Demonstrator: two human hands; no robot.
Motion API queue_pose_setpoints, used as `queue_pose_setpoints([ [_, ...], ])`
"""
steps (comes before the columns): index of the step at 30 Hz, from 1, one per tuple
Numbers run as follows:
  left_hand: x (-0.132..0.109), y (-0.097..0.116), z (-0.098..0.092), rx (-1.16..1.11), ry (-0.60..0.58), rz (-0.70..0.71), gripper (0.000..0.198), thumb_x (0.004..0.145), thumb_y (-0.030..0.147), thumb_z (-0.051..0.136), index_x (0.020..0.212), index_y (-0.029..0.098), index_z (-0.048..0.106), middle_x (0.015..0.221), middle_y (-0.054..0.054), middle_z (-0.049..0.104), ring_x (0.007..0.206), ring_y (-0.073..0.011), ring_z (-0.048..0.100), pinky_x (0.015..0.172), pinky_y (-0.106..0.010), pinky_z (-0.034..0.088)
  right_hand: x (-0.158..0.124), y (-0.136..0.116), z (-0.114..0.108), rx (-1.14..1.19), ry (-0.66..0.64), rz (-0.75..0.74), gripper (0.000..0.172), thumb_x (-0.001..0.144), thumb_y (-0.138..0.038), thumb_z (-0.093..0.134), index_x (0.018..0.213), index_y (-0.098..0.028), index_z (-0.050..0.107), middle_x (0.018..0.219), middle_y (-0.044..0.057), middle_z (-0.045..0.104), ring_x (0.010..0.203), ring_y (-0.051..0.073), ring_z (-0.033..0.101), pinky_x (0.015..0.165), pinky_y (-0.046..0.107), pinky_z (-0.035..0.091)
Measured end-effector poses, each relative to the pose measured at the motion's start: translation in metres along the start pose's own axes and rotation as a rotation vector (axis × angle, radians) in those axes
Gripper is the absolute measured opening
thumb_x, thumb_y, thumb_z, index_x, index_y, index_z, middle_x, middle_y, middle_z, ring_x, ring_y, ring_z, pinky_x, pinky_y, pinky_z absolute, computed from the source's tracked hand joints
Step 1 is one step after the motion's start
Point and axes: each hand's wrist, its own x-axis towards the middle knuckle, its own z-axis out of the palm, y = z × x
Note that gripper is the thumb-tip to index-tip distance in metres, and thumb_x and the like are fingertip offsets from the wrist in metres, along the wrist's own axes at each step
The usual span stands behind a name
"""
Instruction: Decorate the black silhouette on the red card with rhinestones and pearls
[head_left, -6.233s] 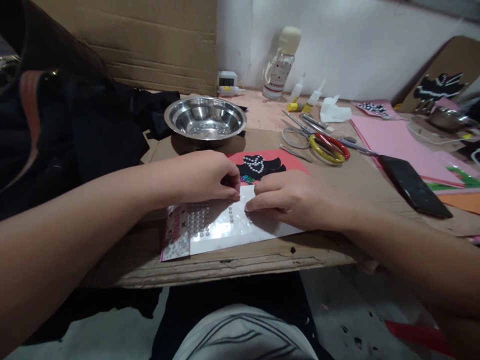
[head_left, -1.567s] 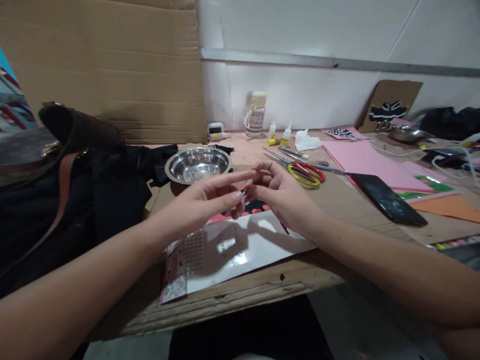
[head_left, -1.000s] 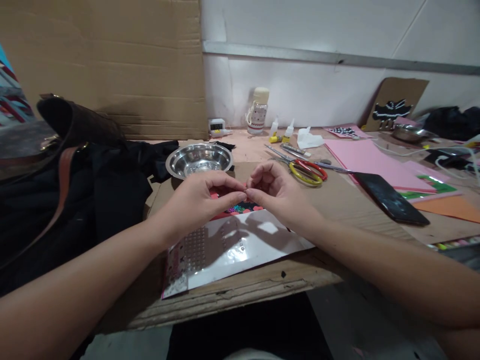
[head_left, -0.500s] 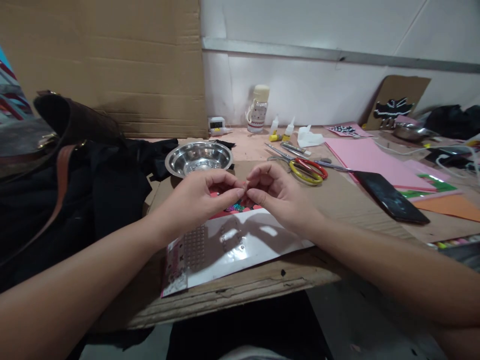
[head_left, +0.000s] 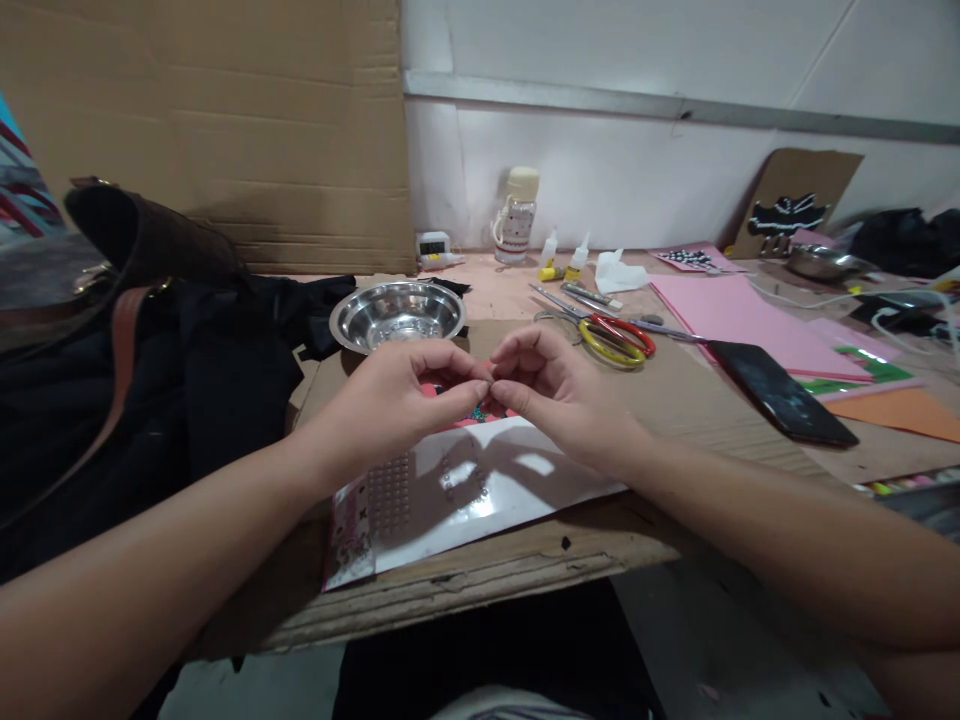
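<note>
Cluttered cardboard desk (head_left: pixel 697 395) before a white wall. Over its near edge, left hand (head_left: pixel 397 395) and right hand (head_left: pixel 559 395), raised, fingertips meeting, both pinched shut; anything between them too small to tell. Directly below, clear of both: sheet (head_left: pixel 480 490) of pearls flat along the near edge, red card (head_left: pixel 431 391) just behind it. Further back, bowl (head_left: pixel 397 313); toward the right, scissors (head_left: pixel 615 338) and phone (head_left: pixel 780 392). At the left edge, bag (head_left: pixel 150 330).

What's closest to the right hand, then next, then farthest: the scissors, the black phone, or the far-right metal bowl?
From the right hand:
1. scissors, just behind it, slightly right.
2. black phone, farther right.
3. far-right metal bowl, at the back right.
</note>
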Motion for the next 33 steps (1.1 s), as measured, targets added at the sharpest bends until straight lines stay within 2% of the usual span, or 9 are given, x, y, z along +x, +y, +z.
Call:
queue_pose_setpoints([
  [6,0.000,0.002,0.000,0.030,0.021,-0.003,0.016,0.086,0.030,0.071,0.090,0.018,0.080,0.087,-0.002,0.078,0.080,-0.0174,0.068,0.078,-0.030,0.053,-0.001,-0.001,0.000,-0.021,0.006,-0.018,0.017,0.091,-0.019,0.070,0.099,-0.022,0.055,0.092,-0.001,0.062,0.079,0.010,0.063,0.074,0.026,0.055],
  [17,0.000,0.000,-0.001,0.060,0.041,0.104,0.014,0.089,0.027,0.070,0.091,0.023,0.083,0.085,0.002,0.079,0.080,-0.0134,0.069,0.073,-0.023,0.051,0.002,0.004,-0.002,-0.046,0.068,-0.035,0.016,0.092,-0.019,0.069,0.100,-0.021,0.055,0.094,-0.001,0.060,0.080,0.009,0.063,0.074,0.026,0.056],
  [21,0.001,-0.002,-0.002,-0.015,0.019,0.054,0.014,0.089,0.033,0.073,0.090,0.023,0.083,0.086,0.002,0.080,0.080,-0.0136,0.071,0.072,-0.022,0.053,0.001,0.003,-0.002,-0.032,0.053,-0.030,0.016,0.093,-0.020,0.069,0.100,-0.021,0.055,0.092,-0.002,0.060,0.077,0.009,0.064,0.071,0.026,0.056],
  [29,0.004,-0.007,0.001,-0.220,-0.042,-0.031,0.010,0.087,0.028,0.075,0.092,0.023,0.082,0.087,0.001,0.081,0.081,-0.0136,0.074,0.072,-0.021,0.057,0.000,0.001,-0.003,0.006,0.043,-0.009,0.016,0.092,-0.020,0.069,0.099,-0.021,0.055,0.091,-0.003,0.061,0.074,0.008,0.068,0.070,0.025,0.058],
  [33,0.005,-0.009,0.000,-0.285,-0.011,-0.045,0.009,0.087,0.027,0.075,0.093,0.023,0.080,0.090,0.001,0.082,0.083,-0.0128,0.074,0.076,-0.022,0.058,0.002,0.001,-0.003,0.037,0.067,-0.029,0.019,0.089,-0.013,0.070,0.099,-0.021,0.056,0.090,-0.003,0.064,0.078,0.009,0.068,0.073,0.025,0.059],
])
